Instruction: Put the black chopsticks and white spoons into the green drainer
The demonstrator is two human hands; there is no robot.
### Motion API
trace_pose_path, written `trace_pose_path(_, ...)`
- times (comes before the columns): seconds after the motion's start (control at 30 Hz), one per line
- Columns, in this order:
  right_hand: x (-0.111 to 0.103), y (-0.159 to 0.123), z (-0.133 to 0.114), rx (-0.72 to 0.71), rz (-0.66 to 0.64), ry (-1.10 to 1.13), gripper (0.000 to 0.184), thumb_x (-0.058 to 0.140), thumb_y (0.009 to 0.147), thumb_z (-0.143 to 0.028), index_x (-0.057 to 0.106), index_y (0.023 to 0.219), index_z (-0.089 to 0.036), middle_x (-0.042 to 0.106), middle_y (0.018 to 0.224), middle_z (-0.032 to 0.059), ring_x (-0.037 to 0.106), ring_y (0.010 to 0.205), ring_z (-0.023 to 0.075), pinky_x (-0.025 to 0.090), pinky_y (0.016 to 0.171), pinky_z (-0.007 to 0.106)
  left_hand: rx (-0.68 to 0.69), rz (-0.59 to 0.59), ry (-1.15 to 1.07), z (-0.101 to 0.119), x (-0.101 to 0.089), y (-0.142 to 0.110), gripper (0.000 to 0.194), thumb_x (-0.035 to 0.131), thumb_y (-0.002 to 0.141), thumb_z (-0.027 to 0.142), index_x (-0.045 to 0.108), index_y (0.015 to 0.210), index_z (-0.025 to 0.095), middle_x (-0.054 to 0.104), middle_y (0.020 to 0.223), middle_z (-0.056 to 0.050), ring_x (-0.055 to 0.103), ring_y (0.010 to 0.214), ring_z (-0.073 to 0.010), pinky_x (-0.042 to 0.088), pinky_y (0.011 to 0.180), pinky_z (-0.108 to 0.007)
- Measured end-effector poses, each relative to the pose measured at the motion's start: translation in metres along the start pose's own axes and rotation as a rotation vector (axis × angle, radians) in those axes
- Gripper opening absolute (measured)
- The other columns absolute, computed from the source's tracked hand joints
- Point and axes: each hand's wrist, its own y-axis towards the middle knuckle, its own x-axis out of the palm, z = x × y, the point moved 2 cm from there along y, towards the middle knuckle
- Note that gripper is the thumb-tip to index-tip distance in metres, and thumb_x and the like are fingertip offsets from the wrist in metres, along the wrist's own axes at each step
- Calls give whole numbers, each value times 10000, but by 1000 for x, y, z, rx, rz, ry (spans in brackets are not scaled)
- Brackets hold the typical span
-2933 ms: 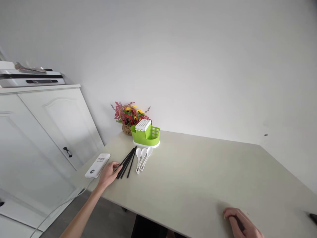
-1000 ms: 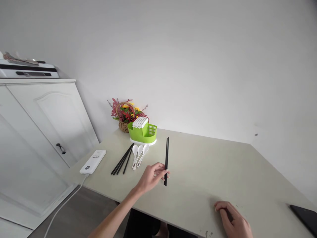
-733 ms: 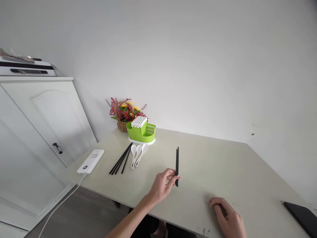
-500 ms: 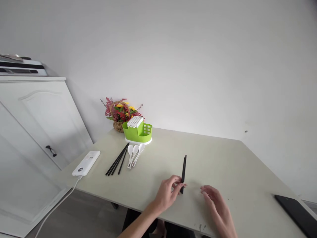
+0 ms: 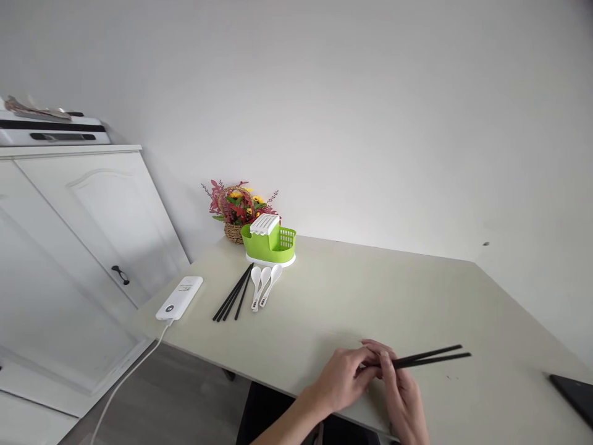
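Note:
Both my hands meet over the near edge of the pale table (image 5: 370,296). My left hand (image 5: 345,377) and my right hand (image 5: 401,386) are closed together on one end of a pair of black chopsticks (image 5: 433,356), which point to the right, almost level, just above the tabletop. Further back on the left lie several more black chopsticks (image 5: 233,299) and three white spoons (image 5: 264,287), side by side. Behind them stands a green cutlery holder (image 5: 271,242) with a white insert.
A white power bank (image 5: 180,298) with a cable lies near the table's left edge. A flower basket (image 5: 236,213) stands against the wall. A white cabinet (image 5: 83,235) is on the left. A dark flat object (image 5: 574,392) lies at the right edge.
My left hand carried two chopsticks from the pile on the left across to the near middle. My right hand came over and joined it. The chopsticks turned from pointing away to pointing right.

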Motion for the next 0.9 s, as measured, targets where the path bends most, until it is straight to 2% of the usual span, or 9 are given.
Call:
trace_pose_path(0.1, -1, -3, 9, 24, -29, -16, 467, 452, 1001, -580, 738, 1080, -221, 735, 1245, 94, 668, 1203, 263, 563, 999, 363, 23, -67, 90, 0, -14, -3, 269, 553, 1027, 374, 726, 1196, 257, 788, 1123, -47, 748, 1000, -209, 553, 881, -293)
trace_pose_path(0.2, -3, -6, 14, 30, -13, -29, 477, 461, 987, -611, 734, 982, -219, 737, 1244, 98, 668, 1210, 279, 528, 1051, 396, 74, -46, 301, 1, -55, 0, 331, 646, 966, 456, 717, 1215, 250, 778, 1145, -67, 717, 1051, -236, 531, 947, -345)
trace_pose_path(0.27, -4, -8, 12, 67, 23, -11, 491, 457, 985, -624, 731, 952, -219, 743, 1232, 97, 668, 1211, 286, 508, 1076, 413, 127, 61, 432, 3, -100, 10, 330, 635, 972, 453, 701, 1218, 244, 758, 1165, -76, 669, 1127, -244, 463, 1063, -398)
trace_pose_path(0.37, -2, -9, 4, 135, 59, 14, 493, 453, 988, -624, 733, 905, -227, 757, 1196, 77, 669, 1210, 283, 478, 1111, 402, 150, 358, 640, 3, -183, 36, 270, 522, 1026, 379, 691, 1170, 225, 699, 1240, -96, 586, 1235, -251, 396, 1130, -439)
trace_pose_path(0.47, 0, -7, -1, 148, 1, -13, 501, 466, 976, -640, 743, 884, -233, 768, 1157, 66, 684, 1184, 281, 492, 1094, 367, 49, 688, 858, -5, -264, 63, 304, 488, 1030, 370, 656, 1213, 194, 615, 1348, -133, 498, 1324, -284, 346, 1162, -482)
trace_pose_path(0.57, 1, -3, 1, 101, -85, -43, 519, 483, 954, -668, 752, 896, -228, 768, 1137, 83, 702, 1136, 279, 548, 1008, 331, -92, 780, 1006, -20, -318, 77, 369, 489, 1020, 377, 605, 1303, 170, 532, 1446, -169, 412, 1395, -320, 305, 1178, -502)
trace_pose_path(0.67, 3, -2, 4, 87, -45, -38, 507, 483, 961, -654, 748, 893, -227, 757, 1131, 93, 704, 1094, 267, 583, 897, 293, -167, 841, 1021, -37, -340, 72, 383, 463, 1026, 370, 564, 1335, 167, 555, 1415, -173, 433, 1379, -308, 296, 1182, -486)
trace_pose_path(0.77, 6, -3, 3, 109, 11, -26, 485, 491, 970, -630, 743, 880, -226, 740, 1119, 91, 686, 1077, 261, 576, 848, 281, -190, 930, 980, -52, -341, 56, 352, 438, 1034, 361, 558, 1290, 152, 619, 1318, -169, 505, 1301, -282, 333, 1160, -444)
trace_pose_path(0.9, 6, -5, 0, 142, 12, -65, 500, 486, 967, -638, 739, 886, -214, 708, 1083, 97, 663, 1003, 253, 563, 792, 285, -381, 865, 965, -67, -347, 35, 372, 407, 1039, 369, 542, 1300, 141, 622, 1353, -165, 504, 1328, -268, 345, 1152, -411)
